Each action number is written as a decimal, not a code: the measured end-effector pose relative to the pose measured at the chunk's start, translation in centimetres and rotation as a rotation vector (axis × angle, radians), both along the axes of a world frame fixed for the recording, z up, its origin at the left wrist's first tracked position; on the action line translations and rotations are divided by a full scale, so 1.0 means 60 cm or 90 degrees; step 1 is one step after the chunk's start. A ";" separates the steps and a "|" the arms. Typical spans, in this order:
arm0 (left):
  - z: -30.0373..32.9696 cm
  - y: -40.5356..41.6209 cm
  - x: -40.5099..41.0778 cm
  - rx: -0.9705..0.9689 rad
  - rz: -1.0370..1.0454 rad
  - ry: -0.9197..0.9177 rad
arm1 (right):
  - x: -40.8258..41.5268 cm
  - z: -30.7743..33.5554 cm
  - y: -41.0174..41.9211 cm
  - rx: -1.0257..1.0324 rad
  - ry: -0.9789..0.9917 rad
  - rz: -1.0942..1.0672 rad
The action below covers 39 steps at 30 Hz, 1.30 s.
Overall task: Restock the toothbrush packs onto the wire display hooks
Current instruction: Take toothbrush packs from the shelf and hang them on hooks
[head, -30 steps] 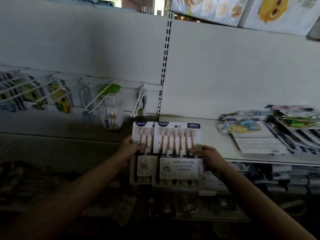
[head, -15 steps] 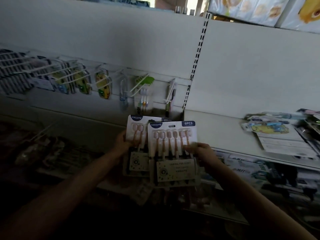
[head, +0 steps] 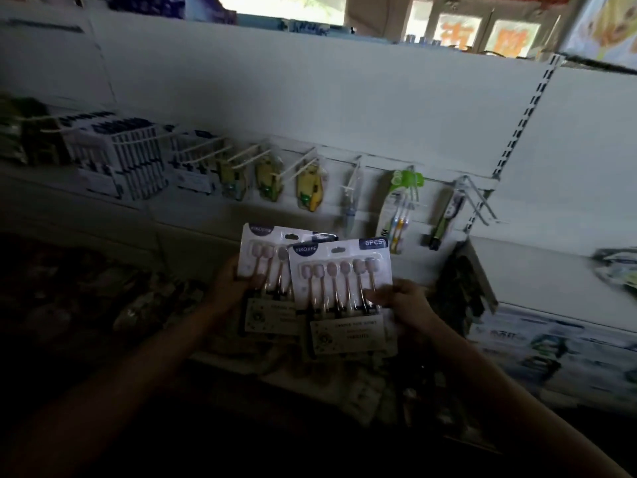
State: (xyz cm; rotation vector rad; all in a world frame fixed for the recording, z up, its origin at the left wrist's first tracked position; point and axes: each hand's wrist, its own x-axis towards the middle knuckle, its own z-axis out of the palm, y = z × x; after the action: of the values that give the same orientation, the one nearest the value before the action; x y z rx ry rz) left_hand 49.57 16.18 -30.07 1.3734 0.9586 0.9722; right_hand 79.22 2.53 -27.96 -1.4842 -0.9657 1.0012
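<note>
Toothbrush packs have split apart since a second ago: the left hand (head: 229, 288) pinches the rear pack (head: 263, 260), the right hand (head: 405, 300) pinches the front pack (head: 339, 281), both below the wall. The hooks (head: 241, 157) have slid into view, so hanging probably comes next.

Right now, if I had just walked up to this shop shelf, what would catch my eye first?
Probably the two white toothbrush packs held up in the middle: the left hand grips the rear pack, and the right hand grips the front pack, which overlaps it. Behind them, a row of wire hooks runs along the white back panel, most carrying hanging packs, while the hook at the far right looks bare.
</note>
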 end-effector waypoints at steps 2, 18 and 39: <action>0.007 0.039 -0.077 0.015 0.020 -0.009 | -0.078 0.008 0.034 0.007 0.007 0.006; 0.029 0.317 -0.417 0.045 0.038 -0.030 | -0.387 0.059 0.329 0.068 -0.022 0.043; 0.038 0.703 -0.723 0.152 0.068 0.069 | -0.654 0.022 0.722 0.131 -0.006 0.033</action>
State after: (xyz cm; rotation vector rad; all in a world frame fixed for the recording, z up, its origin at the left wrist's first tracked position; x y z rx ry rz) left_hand 6.17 58.35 -27.77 1.6002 1.0309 1.1307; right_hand 39.99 45.83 -26.65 -1.2989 -1.0844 0.9031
